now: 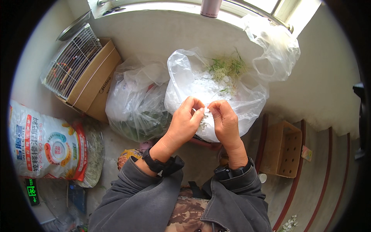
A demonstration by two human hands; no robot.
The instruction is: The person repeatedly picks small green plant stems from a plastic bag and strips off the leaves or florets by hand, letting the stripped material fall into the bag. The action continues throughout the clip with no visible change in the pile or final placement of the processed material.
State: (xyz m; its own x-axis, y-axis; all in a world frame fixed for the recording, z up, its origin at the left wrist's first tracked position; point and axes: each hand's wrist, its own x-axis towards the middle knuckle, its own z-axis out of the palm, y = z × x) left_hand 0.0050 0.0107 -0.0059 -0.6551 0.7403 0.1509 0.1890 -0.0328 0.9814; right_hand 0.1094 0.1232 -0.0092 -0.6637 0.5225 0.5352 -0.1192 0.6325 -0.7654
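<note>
Both hands are raised over the near part of an open white plastic bag (177,69), their fingertips close together. My left hand (188,116) pinches a small pale piece between thumb and forefinger; it is too small to name. From the other side, my right hand (224,119) has its thumb and forefinger pinched at the same spot. Thin greyish stems hang just below the fingertips. White fluffy bits (207,84) fill the bag, and a tuft of green and pale plastic-looking grass (227,66) lies at its far side.
Left of the open bag stands a filled clear plastic bag (139,101). Beyond it are a cardboard box (98,84), a wire basket (75,63) and a fertilizer sack (47,145). To the right, an open carton (281,150) rests by stairs with red edges (298,179). Another plastic bag (275,49) hangs near the window.
</note>
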